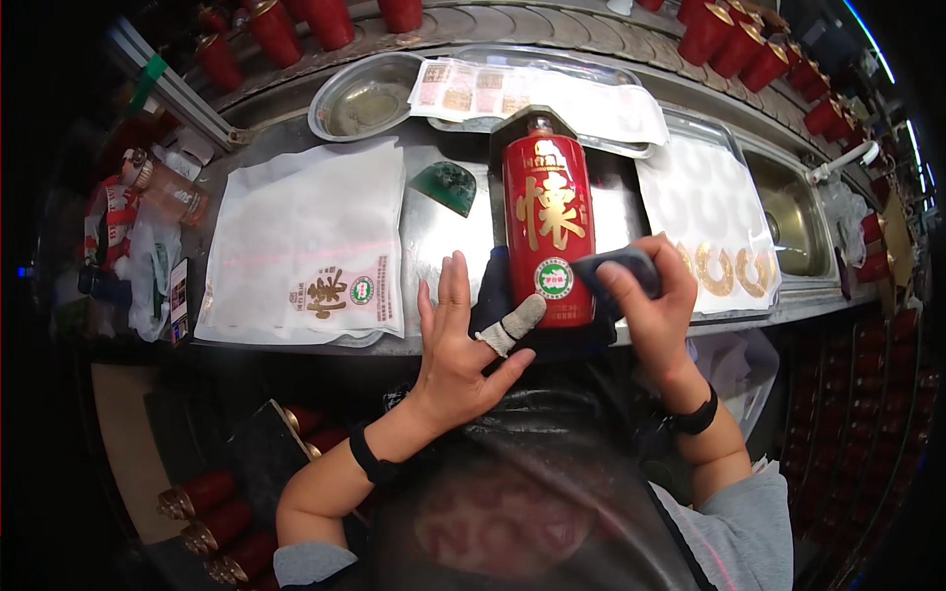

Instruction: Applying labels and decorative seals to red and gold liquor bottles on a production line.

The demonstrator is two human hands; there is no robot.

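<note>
A red bottle (542, 212) with gold lettering and a round green-and-white emblem lies on its back on a dark holder, neck pointing away from me. My left hand (451, 360) has its fingers stretched out. Its index finger, in a grey cloth finger cover (512, 327), rests at the bottle's lower left beside the emblem. My right hand (658, 310) grips a dark, flat, rounded piece (631, 271), perhaps a scraper, between thumb and fingers. That piece meets the bottle's right side near the emblem, and part of it is hidden by my fingers.
Left of the bottle are a stack of printed decal sheets (296, 217) and a green flat scraper (445, 187). Behind stand a metal bowl (365, 98) and a tray (636, 150) under more sheets. Gold-arc sheets (705, 207) and a basin (803, 231) are right. Red bottles (271, 34) line a conveyor.
</note>
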